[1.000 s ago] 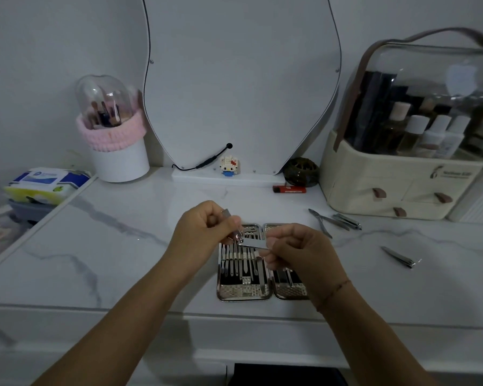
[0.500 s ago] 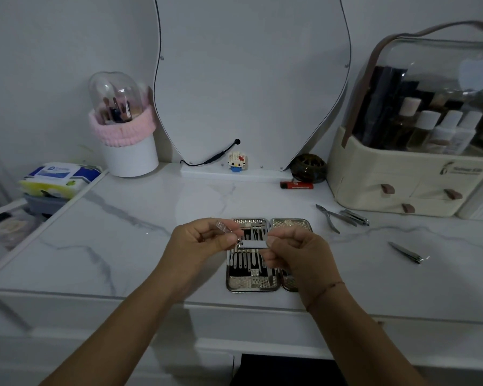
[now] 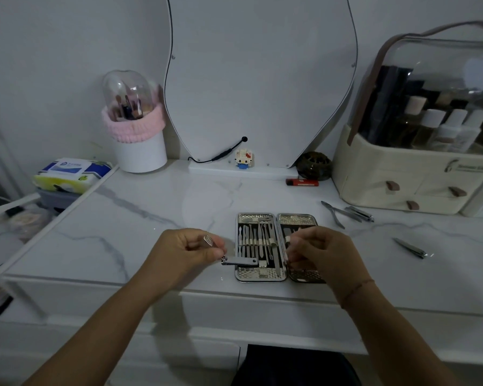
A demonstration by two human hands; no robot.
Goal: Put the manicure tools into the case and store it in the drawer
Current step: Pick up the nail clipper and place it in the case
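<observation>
While the open case (image 3: 261,276) lies flat on the table (image 3: 123,218) with its two halves side by side, the left hand (image 3: 188,253), just left of the case, pinches one nail clipper (image 3: 239,261) between thumb and fingers. The clipper's lever is raised, and its body reaches over the near part of the case's left half. The right hand (image 3: 322,253) hovers over the case's right half with its fingers curled; whether they pinch anything cannot be told. The left half holds a row of slim metal tools under straps.

Three loose tools lie right of the case: one nipper (image 3: 335,215), one folded clipper (image 3: 360,213) just beyond it, and one more metal tool (image 3: 410,248) farther right.

Behind the case are one toy figure (image 3: 243,158), one red lighter (image 3: 301,182), one dark round dish (image 3: 314,165) and one mirror (image 3: 260,79). Far left of the case stand one domed brush holder (image 3: 135,140) with a pink band and one pack of wipes (image 3: 73,172). Far right of it stands one cream organiser (image 3: 402,176) with three drawer pulls and bottles under a clear lid.

The table is white with grey marble veins, set against a plain pale wall in dim light. The organiser's logo and the wipes' label are too blurred to read.
</observation>
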